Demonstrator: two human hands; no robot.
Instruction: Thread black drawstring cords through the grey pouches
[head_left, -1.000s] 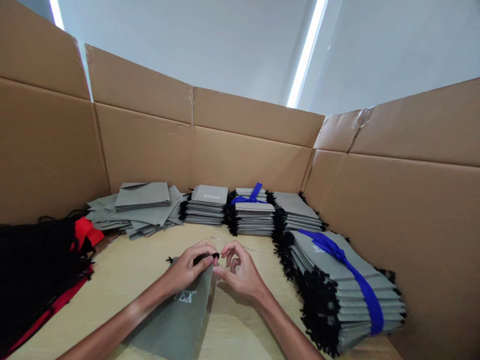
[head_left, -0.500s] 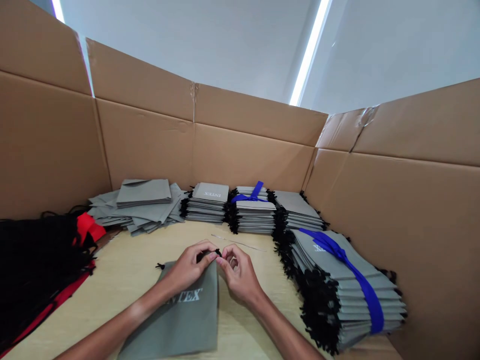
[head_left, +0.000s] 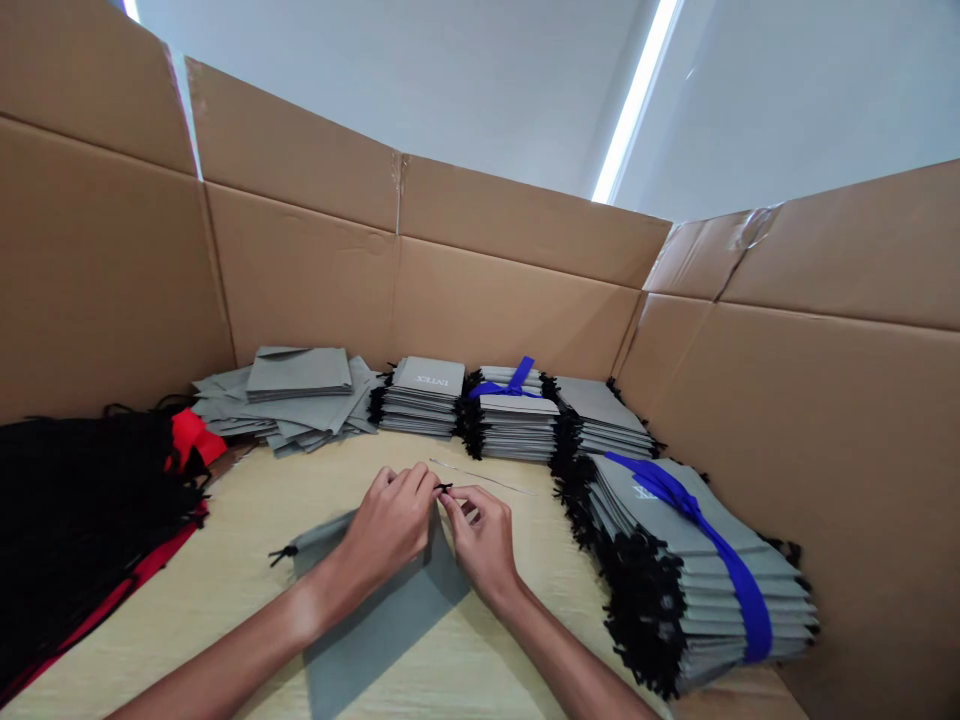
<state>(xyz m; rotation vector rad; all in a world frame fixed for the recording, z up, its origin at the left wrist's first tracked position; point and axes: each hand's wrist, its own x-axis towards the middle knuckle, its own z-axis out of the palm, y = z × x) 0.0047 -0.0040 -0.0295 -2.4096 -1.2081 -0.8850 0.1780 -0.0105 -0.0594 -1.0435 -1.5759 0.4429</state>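
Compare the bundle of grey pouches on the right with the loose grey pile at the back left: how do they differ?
The right bundle is tied with a blue ribbon; the loose pile has none. The bundle is neatly stacked, the pile fanned out unevenly. Black cords stick out along the bundle's edge; none show on the pile. Both are flat grey fabric lying on the wooden table.

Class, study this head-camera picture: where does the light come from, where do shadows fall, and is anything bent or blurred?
Head view: a ceiling light strip glows overexposed; soft shadow lies under both hands on the grey pouch; the cardboard walls bow with wide-angle distortion; focus is fairly sharp throughout.
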